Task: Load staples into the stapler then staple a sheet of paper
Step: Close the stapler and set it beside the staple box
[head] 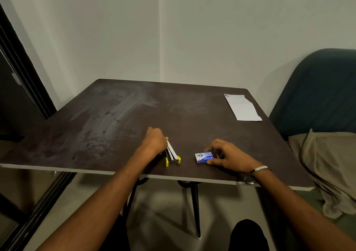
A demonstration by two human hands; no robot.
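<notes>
Hands low over the near edge of the dark surface point(119, 115), both busy. Left hand point(155, 140) is curled down onto the far end of the stapler point(172, 154), grip closed on it, and the stapler lies opened out: metal arms spread apart, yellow tips pointing back toward the person. Right hand point(228, 157) sits just to the right, thumb and fingers pinching a small blue staple box point(203, 157) that rests flat on the surface; grip closed on that box, a metal bangle point(259, 169) on the wrist. Stapler and box lie near each other, not touching. Over at the far right corner, well apart from both hands, the sheet of paper point(242, 107) lies flat, its near corner close to the edge. Beyond that edge, a dark blue chair point(317, 88) with a beige cloth point(327, 164) draped in front.
</notes>
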